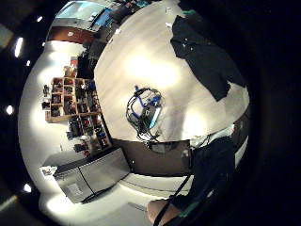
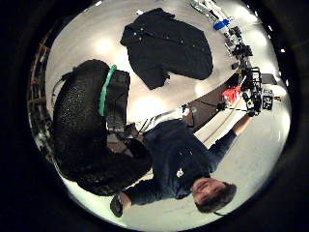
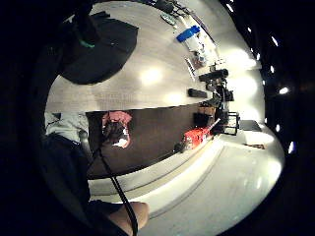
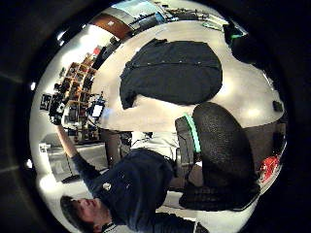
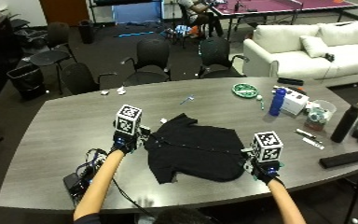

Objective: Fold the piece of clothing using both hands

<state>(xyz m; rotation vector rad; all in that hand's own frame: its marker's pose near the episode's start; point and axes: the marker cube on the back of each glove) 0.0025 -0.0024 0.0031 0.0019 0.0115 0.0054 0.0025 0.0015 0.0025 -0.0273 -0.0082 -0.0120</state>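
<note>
Outside view: blue bottle (image 5: 278,101) beyond shirt (image 5: 193,153).

Large grey wood-grain conference table (image 5: 73,121) with rounded corners fills the middle of the room. Dark carpeted floor (image 5: 17,100) around it. Black mesh office chairs (image 5: 152,53) stand along the table's far edge, more off its far left corner, next to a black waste bin (image 5: 24,79). White fabric sofa (image 5: 309,49) with cushions past the far right corner. Purple-topped table (image 5: 272,7) behind the sofa. Brown wooden door (image 5: 64,10) on the back wall.
</note>
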